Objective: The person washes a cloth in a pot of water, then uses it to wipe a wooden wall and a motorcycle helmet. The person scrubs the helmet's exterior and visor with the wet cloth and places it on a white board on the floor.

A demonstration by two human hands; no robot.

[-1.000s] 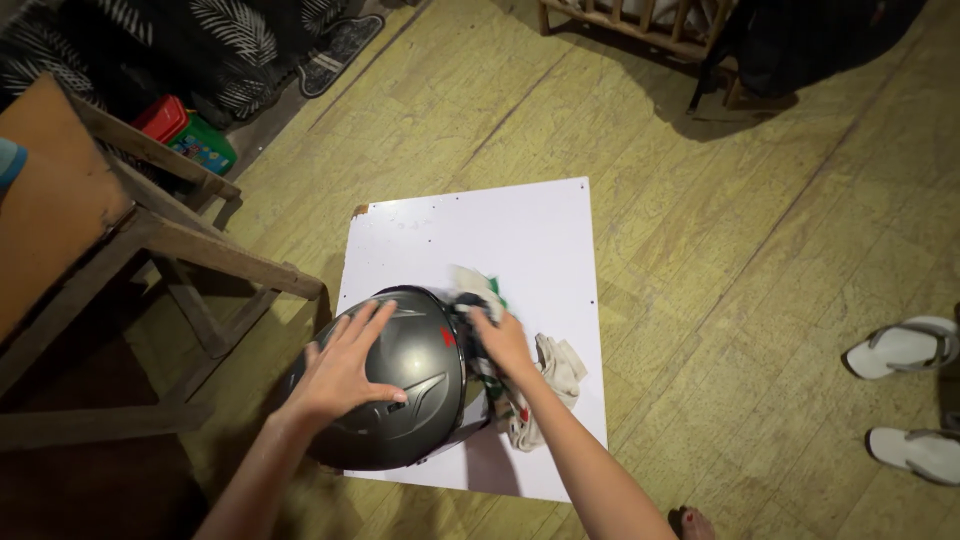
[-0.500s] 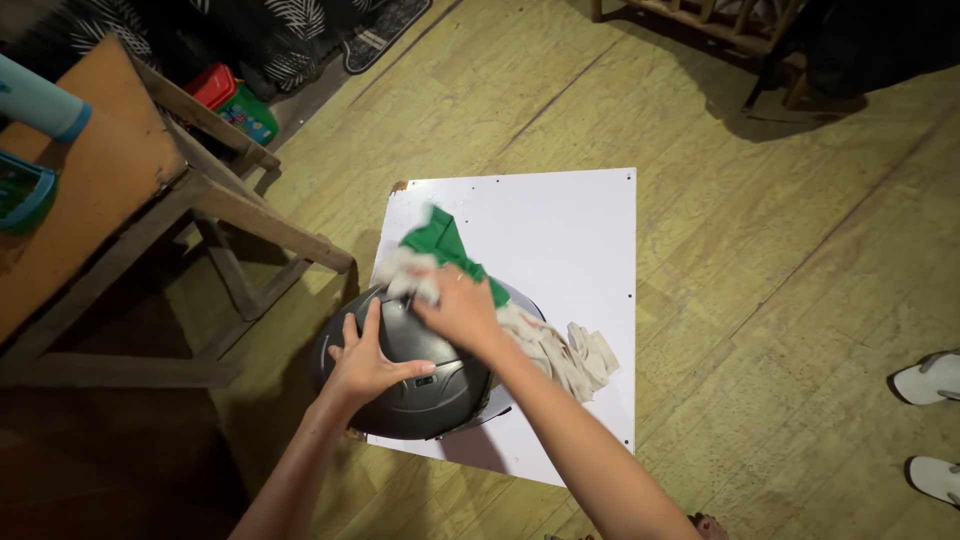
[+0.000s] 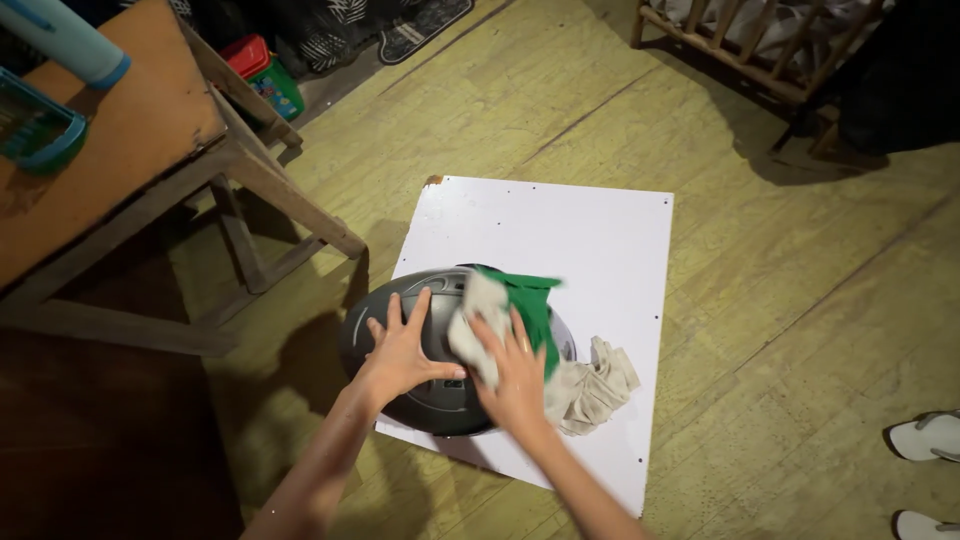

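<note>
Head camera looks down on a dark grey helmet [image 3: 430,370] resting on a white board [image 3: 600,240] laid on the yellow-green plank floor [image 3: 800,300]. Left hand [image 3: 405,350] lies flat on the shell with fingers spread and released, steadying it rather than gripping. Right hand [image 3: 515,375] presses a cream and green cloth [image 3: 520,320] against the top of the shell, its fingers laid open over the rag and pinning it to the surface; the loose cream end trails off onto the board beside the helmet. Compared with a second ago, the cloth has travelled from the helmet's right flank up and across the crown, and now sits a little right of centre, with the green part blurred as if mid-swipe. Left hand has stayed on the shell throughout. That sweep suggests, as a judgement, that a wiping pass over the upper shell is under way, the left side remaining under the bracing palm. A wooden table [image 3: 110,160] stands at the upper left, and pale sandals [image 3: 925,440] lie at the right edge.
</note>
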